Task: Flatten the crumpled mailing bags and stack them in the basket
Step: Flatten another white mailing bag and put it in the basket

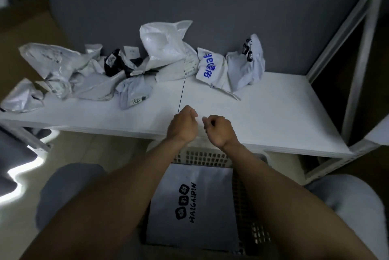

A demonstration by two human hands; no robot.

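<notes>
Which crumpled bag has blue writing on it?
The crumpled white mailing bag on the white shelf, between the tall puffy white bag and the black-logo bag. Only its print is blue.

Single head camera, wide-angle, faces forward-down. Fingers [192, 112] mid-frame, close. Shelf [273, 112] beyond fingers; basket [202, 156] nearer than fingers, below lens.

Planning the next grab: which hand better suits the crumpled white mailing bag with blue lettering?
Probably right: the right hand is nearer the crumpled white mailing bag with blue lettering; the left hand is farther left.
</notes>
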